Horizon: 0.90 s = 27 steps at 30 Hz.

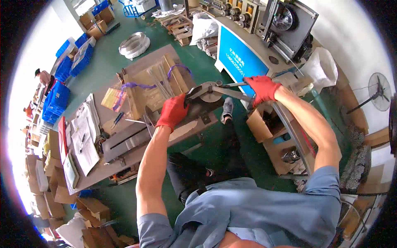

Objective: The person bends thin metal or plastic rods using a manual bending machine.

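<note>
Both my hands wear red gloves and are closed on a grey metal lever tool [212, 96], which has a round disc and long arms and sits at the right end of the workbench [186, 133]. My left hand [173, 110] wraps round its left end. Out to the right, past the bench edge, my right hand [263, 90] grips a long arm of it; a second arm ends just below that hand. Behind my left hand, thin straight metal rods [160, 78] lie between wooden strips, with a purple strap [134, 85] across them.
Papers [84, 142] with a pen and a red folder [63, 136] lie at the bench's left. A machine with a blue panel [242, 58] stands far right, above an open cardboard box [260, 124]. A wire coil [134, 45] rests on the green floor. Another person [44, 78] is far left.
</note>
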### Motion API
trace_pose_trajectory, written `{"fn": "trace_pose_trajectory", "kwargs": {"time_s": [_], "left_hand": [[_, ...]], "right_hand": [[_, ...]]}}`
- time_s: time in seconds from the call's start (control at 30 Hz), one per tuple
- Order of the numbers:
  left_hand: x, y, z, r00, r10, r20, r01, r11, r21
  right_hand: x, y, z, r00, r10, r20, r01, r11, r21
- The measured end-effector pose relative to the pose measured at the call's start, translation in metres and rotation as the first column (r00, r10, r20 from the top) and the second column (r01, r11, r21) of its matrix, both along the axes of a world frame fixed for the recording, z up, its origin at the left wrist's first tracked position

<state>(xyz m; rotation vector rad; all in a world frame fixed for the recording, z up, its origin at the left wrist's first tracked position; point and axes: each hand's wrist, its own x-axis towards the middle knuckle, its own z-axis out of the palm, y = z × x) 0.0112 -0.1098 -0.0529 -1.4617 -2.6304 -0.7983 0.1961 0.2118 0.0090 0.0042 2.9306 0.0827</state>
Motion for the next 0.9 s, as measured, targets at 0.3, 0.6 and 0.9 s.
{"fn": "trace_pose_trajectory", "kwargs": {"time_s": [0.3, 0.6, 0.9], "left_hand": [[-0.013, 0.003, -0.013, 0.998, -0.061, 0.009, 0.061, 0.998, -0.021], [-0.013, -0.002, 0.002, 0.99, -0.103, 0.096, 0.106, 0.994, -0.025], [-0.01, -0.027, 0.03, 0.848, -0.16, 0.505, 0.219, 0.974, -0.061]], "right_hand": [[0.077, -0.069, -0.081, 0.807, -0.173, 0.565, 0.478, -0.372, -0.796], [0.026, -0.252, -0.115, 0.642, -0.363, 0.675, 0.004, -0.879, -0.476], [-0.024, -0.287, -0.122, 0.683, -0.658, 0.318, -0.033, -0.463, -0.886]]}}
